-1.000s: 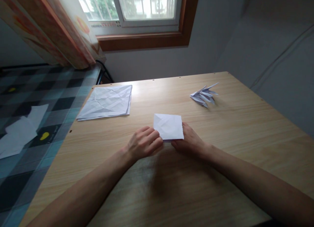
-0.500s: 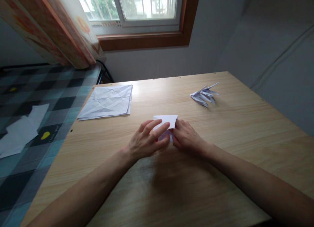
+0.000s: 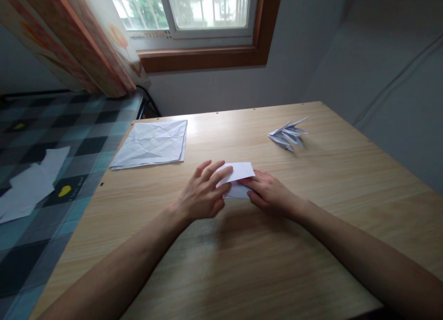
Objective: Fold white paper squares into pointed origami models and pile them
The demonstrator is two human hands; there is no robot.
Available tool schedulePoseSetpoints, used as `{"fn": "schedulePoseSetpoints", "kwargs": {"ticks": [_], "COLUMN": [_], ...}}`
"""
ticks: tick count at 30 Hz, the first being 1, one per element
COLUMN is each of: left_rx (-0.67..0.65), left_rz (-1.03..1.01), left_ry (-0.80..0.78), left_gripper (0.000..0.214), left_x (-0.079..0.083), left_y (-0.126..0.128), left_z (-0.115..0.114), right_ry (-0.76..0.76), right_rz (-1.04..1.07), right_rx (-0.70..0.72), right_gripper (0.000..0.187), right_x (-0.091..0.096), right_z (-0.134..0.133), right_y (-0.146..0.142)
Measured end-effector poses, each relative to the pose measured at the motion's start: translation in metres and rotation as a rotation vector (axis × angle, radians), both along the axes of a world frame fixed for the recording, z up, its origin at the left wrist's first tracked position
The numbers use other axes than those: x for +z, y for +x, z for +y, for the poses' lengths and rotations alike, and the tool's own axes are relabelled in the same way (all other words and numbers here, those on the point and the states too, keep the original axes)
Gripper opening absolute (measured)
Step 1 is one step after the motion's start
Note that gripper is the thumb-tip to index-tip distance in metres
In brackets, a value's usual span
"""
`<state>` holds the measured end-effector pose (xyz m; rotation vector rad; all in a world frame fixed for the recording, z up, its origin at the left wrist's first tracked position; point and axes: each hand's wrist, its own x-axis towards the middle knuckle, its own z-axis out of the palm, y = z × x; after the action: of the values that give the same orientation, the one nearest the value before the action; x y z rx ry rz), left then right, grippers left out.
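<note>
A small piece of folded white paper is between my two hands over the middle of the wooden table. Its top flap stands raised above a lower layer that shows a crease. My left hand holds the left side, with fingertips on the upper flap and on the layer below. On the right side, my right hand grips the paper, its index finger at the gap between flap and lower layer. The parts of the paper under my fingers are hidden.
Creased white paper sheets lie stacked at the table's back left. A pointed folded-paper shape sits at the back right. Left of the table, loose white paper lies on a checked cloth. A window is behind.
My left fingers have drawn back left from the paper's middle. My right hand has shifted slightly right, its fingers straighter, and more of the lower layer shows.
</note>
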<state>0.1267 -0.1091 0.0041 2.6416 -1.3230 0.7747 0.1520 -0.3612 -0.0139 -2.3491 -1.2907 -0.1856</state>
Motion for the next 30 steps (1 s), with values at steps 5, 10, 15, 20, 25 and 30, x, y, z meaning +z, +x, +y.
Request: {"fn": "schedulePoseSetpoints", "kwargs": {"ticks": [5, 10, 15, 20, 25, 30], "left_rx": [0.02, 0.006, 0.017, 0.051, 0.136, 0.224], "left_rz": [-0.097, -0.131, -0.123, -0.083, 0.027, 0.161], "left_ry": [-0.05, -0.068, -0.085, -0.14, -0.245, -0.28], "left_gripper": [0.01, 0.008, 0.008, 0.044, 0.068, 0.061], "left_x": [-0.002, -0.002, -0.003, -0.005, -0.007, -0.005], "left_y": [0.001, 0.0, 0.002, 0.003, 0.003, 0.005], "left_z": [-0.001, -0.005, -0.01, -0.013, -0.012, -0.014], "right_ry": [0.041, 0.091, 0.138, 0.161, 0.157, 0.146], "right_rz": [0.05, 0.095, 0.071, 0.097, 0.096, -0.002], "right_rx": [0.105, 0.15, 0.067, 0.037, 0.024, 0.061], "right_gripper": [0.046, 0.043, 0.026, 0.031, 0.033, 0.022], "right_x": [0.002, 0.002, -0.001, 0.001, 0.003, -0.001], "right_z": [-0.005, -0.004, 0.002, 0.006, 0.006, 0.008], "right_y": [0.004, 0.001, -0.003, -0.006, -0.007, -0.007]}}
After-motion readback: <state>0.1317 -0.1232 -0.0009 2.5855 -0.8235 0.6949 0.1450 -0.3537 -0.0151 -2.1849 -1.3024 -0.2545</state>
